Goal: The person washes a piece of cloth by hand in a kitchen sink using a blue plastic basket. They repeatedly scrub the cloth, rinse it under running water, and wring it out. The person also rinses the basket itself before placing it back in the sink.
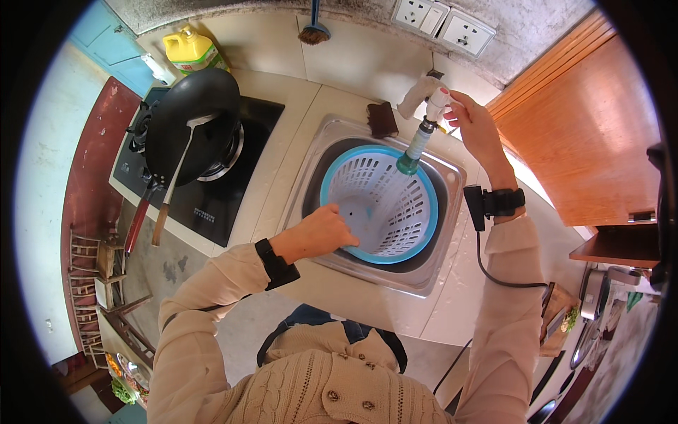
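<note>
A white slotted plastic basket (365, 212) with a blue rim sits in the stainless steel sink (450, 175). My left hand (324, 233) grips the near left part of that rim. Above the far side of the basket hangs the tap's hose-like spout (418, 143), ending in a green nozzle (408, 164). My right hand (469, 119) is at the lever of the white tap (438, 100), its fingers on the handle. Water seems to run from the nozzle into the basket, though the stream is faint.
Left of the sink, a black wok (180, 127) with a spatula (183, 159) in it tilts over the gas hob (254, 127). A yellow jug (190, 50) stands behind. A dark brown block (382, 120) lies at the sink's back edge; a wooden cabinet door (582, 127) is at right.
</note>
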The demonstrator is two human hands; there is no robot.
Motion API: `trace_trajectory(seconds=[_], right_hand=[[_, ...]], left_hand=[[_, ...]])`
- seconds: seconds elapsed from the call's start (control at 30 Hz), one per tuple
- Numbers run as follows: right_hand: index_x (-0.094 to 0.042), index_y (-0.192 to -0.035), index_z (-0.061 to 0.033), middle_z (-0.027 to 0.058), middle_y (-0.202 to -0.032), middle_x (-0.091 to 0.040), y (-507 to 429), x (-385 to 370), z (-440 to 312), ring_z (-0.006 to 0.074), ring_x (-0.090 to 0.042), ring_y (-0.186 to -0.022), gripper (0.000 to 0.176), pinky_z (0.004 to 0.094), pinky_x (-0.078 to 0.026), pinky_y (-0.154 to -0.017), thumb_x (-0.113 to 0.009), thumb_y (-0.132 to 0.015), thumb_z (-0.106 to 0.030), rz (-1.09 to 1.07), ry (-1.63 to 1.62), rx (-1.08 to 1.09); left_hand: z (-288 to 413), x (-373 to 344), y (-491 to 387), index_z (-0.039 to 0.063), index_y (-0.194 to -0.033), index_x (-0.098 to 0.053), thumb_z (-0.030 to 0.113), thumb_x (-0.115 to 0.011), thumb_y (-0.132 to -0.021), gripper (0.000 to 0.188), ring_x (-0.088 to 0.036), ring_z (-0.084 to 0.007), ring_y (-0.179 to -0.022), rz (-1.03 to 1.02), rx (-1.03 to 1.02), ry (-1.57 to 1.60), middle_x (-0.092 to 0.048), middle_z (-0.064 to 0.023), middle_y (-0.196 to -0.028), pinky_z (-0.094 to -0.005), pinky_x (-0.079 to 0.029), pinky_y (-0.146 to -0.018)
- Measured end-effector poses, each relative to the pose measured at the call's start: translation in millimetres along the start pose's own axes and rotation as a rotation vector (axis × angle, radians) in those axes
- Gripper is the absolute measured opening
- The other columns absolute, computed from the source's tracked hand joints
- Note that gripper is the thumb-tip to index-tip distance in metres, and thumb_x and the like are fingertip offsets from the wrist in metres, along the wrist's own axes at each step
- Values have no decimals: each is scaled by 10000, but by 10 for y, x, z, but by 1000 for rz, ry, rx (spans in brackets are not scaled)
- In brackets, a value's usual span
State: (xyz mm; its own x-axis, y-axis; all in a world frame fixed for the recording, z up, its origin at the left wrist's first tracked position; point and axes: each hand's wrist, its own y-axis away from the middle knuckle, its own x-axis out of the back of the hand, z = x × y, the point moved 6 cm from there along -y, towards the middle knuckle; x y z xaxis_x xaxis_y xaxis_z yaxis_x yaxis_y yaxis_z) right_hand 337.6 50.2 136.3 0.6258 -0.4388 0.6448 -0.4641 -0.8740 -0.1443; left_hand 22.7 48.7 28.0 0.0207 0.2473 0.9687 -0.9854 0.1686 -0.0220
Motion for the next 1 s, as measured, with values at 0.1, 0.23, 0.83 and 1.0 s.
trace_trajectory(seconds=[0.1,0.23,0.83,1.0], right_hand=[[-563,-1329,2,148,-1043,-711,-8,7,3,190,-703,-884,338,304,-552,-780,-482,-1044,-161,-16,-23,-5],[-566,-1329,-5,124,-1050,-709,-36,-7,42,178,-695,-878,332,298,-550,-781,-480,-1045,-155,-29,-82,-53],[-532,-1304,23,132,-969,-657,1306,-619,849,167,-647,-710,494,294,-574,-584,-688,-873,-161,-376,-183,-569],[-553,-1256,20,98,-871,-657,1338,-564,793,152,-636,-661,456,289,-559,-570,-653,-833,-118,-354,-178,-594]], left_hand=[[-8,-37,30,258,-898,-712,111,-639,-837,175,-660,-163,-753,-3,3,14,-704,29,-755,-309,-419,-769],[-13,-61,64,258,-915,-720,114,-641,-840,180,-667,-154,-783,6,7,25,-728,33,-807,-305,-420,-789],[-159,6,130,264,-926,-733,121,-607,-822,217,-655,-153,-792,137,17,162,-716,48,-826,-319,-424,-846],[-184,0,112,262,-915,-739,115,-643,-816,202,-680,-134,-889,134,10,128,-734,64,-869,-302,-427,-905]])
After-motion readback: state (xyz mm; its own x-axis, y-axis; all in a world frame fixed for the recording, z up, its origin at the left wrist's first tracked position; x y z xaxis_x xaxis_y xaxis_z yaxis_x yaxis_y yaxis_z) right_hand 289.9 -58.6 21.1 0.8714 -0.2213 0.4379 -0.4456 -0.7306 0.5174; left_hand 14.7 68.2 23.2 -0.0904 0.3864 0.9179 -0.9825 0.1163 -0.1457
